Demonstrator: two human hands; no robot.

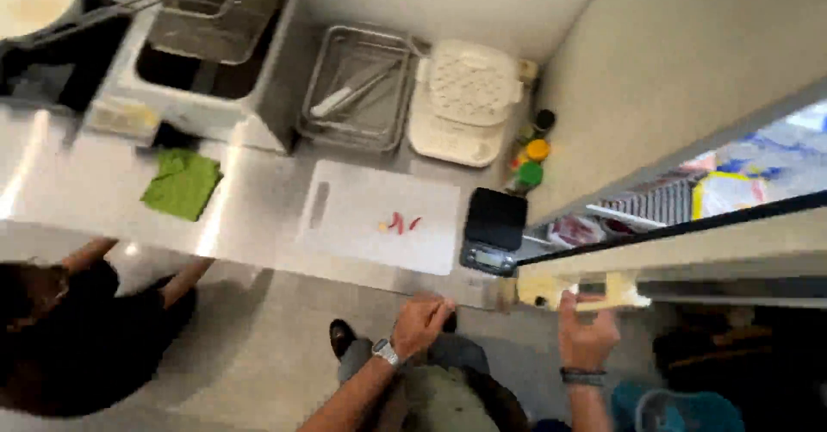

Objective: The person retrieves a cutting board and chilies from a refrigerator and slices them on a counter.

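I am wearing a silver-cased watch (pixel 385 351) on a pale band around my left wrist, near the bottom centre of the frame, and a dark bracelet (pixel 583 376) is circling my right wrist at lower right. My forearms are showing bare, with no sleeves. Below them I am wearing olive-green clothing (pixel 439 402), and a dark shoe (pixel 341 335) is showing.

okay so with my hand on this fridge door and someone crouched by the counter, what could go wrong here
1. The right hand grips the handle of the open fridge door, whose corner sits close to the digital scale at the counter edge; a swing might knock it.
2. A person crouches low at the counter; stepping back could bump them.
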